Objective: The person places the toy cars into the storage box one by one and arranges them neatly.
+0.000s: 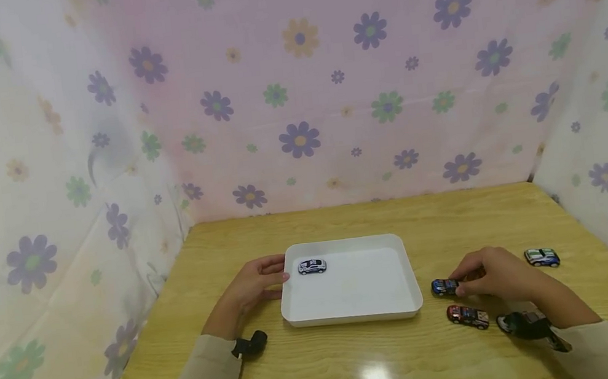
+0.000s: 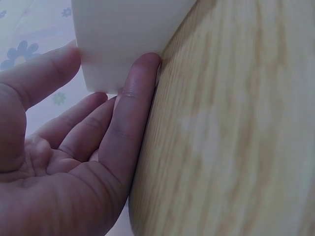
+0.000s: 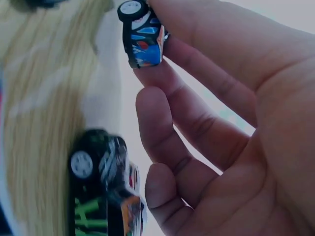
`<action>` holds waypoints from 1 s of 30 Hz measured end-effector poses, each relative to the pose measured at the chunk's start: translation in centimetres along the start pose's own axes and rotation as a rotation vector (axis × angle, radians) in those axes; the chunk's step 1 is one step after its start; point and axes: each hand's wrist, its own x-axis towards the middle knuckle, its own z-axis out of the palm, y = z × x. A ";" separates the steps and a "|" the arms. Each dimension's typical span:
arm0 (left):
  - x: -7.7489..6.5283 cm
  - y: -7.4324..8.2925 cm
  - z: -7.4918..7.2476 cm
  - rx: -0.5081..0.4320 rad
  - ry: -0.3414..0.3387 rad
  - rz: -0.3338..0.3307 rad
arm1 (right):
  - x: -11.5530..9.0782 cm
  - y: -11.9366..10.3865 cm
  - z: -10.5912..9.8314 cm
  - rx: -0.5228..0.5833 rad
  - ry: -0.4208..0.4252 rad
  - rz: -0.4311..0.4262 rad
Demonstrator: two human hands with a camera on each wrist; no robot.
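Observation:
My right hand (image 1: 499,274) pinches a small blue toy car (image 1: 445,287) by its back end, right of the white tray. In the right wrist view the blue car (image 3: 146,46) sits between thumb and fingertips, while the other fingers curl loosely below. My left hand (image 1: 255,284) rests at the left side of the white tray (image 1: 353,317), thumb at the rim and fingers against the outer wall. In the left wrist view the little finger (image 2: 130,108) lies along the wood, its tip touching the tray wall (image 2: 123,39). A white toy car (image 1: 312,266) stands inside the tray.
A red toy car (image 1: 467,316) stands in front of the right hand, and a green-white toy car (image 1: 542,258) to its right. Another car is partly hidden by the right wrist's camera (image 1: 526,325). A black-and-green car (image 3: 106,191) shows close to the right fingers. Flowered cloth (image 1: 294,92) encloses the table.

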 end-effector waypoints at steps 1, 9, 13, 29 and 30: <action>0.0 -0.1 0.0 -0.002 -0.002 0.002 | -0.1 0.1 0.0 0.002 0.003 0.007; 0.1 0.0 -0.3 -0.005 -0.011 0.009 | 0.5 -0.5 -1.0 -0.060 0.048 0.026; 0.1 0.0 -0.2 -0.007 -0.015 0.015 | 1.2 -1.3 -1.2 -0.085 0.069 0.019; -0.1 0.0 0.2 -0.015 0.001 0.012 | 4.0 -4.5 -1.1 -0.033 0.078 -0.062; -0.1 0.0 0.2 -0.014 0.005 0.009 | 4.1 -4.6 -1.0 -0.033 0.079 -0.061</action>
